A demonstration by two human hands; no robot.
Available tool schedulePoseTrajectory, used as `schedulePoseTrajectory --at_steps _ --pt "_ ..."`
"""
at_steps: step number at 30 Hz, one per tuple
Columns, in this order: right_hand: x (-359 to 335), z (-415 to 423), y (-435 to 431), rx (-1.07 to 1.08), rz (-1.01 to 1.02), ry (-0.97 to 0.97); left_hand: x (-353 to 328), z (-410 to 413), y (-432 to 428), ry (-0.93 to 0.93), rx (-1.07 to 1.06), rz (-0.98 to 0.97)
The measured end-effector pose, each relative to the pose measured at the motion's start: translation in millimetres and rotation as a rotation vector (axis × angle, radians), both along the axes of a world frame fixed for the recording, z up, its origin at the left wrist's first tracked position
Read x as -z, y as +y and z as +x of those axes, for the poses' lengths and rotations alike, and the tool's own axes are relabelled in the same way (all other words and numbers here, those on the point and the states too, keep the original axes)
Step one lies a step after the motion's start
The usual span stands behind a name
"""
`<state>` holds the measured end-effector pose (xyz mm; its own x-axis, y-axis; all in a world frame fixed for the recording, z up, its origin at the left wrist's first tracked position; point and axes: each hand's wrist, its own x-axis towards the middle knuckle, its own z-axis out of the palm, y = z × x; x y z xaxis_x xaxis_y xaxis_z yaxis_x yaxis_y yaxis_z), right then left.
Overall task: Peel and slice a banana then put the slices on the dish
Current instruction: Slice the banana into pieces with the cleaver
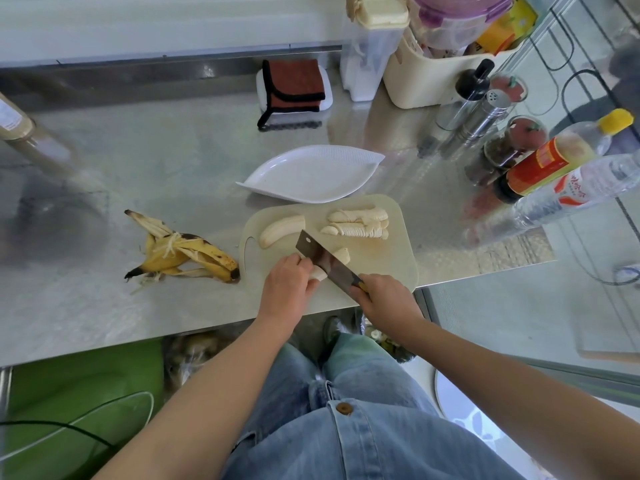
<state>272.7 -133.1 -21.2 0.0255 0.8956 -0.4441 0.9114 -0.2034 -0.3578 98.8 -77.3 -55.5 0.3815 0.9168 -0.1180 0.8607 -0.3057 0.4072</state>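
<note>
While L hand [284, 285] pinches banana piece [342, 255], R hand [385, 300] fingers [362, 293] wrap knife [317, 252] handle

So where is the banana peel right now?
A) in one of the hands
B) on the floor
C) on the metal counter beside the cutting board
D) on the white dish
C: the banana peel lies on the metal counter beside the cutting board; the left hand holds a banana piece, and the right hand grips the knife.
</note>
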Motion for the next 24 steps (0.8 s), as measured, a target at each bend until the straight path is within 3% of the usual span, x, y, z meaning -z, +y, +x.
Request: schedulePoseTrajectory --at_steps 6,24 --pt "-4.6 5.8 -4.3 0.094 0.087 0.127 0.8 -4.8 -0.5 -0.019 -0.001 0.019" --pt "-2.4 0.5 -0.5 -0.047 0.019 -0.018 1.3 -5.8 -1.9 -0.027 -0.035 0.010"
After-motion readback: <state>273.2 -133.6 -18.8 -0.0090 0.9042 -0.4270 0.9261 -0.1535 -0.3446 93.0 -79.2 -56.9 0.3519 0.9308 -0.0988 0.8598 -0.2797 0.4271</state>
